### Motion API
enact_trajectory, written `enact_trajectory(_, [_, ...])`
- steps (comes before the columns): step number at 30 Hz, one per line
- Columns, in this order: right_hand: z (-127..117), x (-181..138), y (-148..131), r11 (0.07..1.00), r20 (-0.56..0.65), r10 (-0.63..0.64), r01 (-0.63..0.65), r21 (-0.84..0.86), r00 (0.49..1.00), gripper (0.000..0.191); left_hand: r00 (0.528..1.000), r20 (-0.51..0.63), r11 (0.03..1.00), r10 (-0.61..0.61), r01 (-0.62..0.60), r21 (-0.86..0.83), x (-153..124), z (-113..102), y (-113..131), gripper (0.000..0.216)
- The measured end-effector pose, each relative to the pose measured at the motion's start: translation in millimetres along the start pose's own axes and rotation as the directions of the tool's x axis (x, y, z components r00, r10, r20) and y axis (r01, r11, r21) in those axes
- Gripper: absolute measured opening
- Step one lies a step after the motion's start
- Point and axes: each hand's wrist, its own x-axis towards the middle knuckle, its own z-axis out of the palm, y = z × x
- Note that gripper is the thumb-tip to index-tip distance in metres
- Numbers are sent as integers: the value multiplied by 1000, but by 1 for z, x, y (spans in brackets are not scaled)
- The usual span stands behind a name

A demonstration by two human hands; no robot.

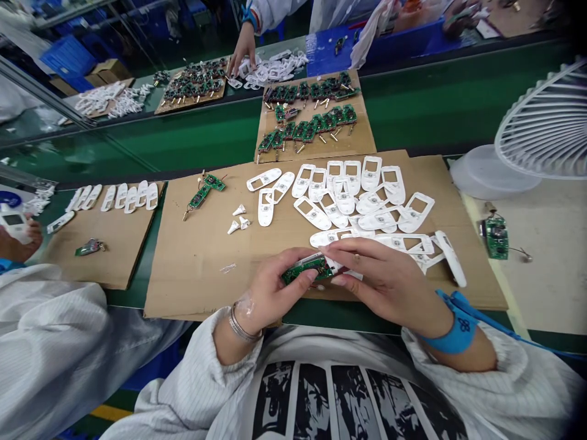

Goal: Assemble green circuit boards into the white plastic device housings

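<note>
Above the near edge of the cardboard, my left hand (275, 281) grips a green circuit board (305, 267) between thumb and fingers. My right hand (385, 278) is closed at the board's right end, pinching a small white plastic piece (335, 266) there. Fingers partly cover this piece, and whether it is seated on the board I cannot tell. Just beyond my hands lie many white plastic housings (312, 212) with rectangular windows. Several small white cone-shaped pieces (239, 209) sit left of them. Two more circuit boards (200, 194) rest farther left on the cardboard.
Rows of circuit boards (302, 129) cover a cardboard sheet (362, 137) at the back. A white fan (545, 125) and a plastic tub (481, 171) stand right, near another board (496, 237). Co-workers' hands show at left (18, 235) and across the bench (244, 49).
</note>
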Motion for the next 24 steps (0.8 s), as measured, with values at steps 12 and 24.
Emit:
enact_trajectory(12, [0,1,-26,914,-106,325,-283,291,940,21,922,123,870,368,-388,305,-7,1,-1,43])
enact_trajectory(24, [0,2,-34,891,-102,345,-291,349,933,15,902,-18,902,431,-431,17,-8,14,-6,36])
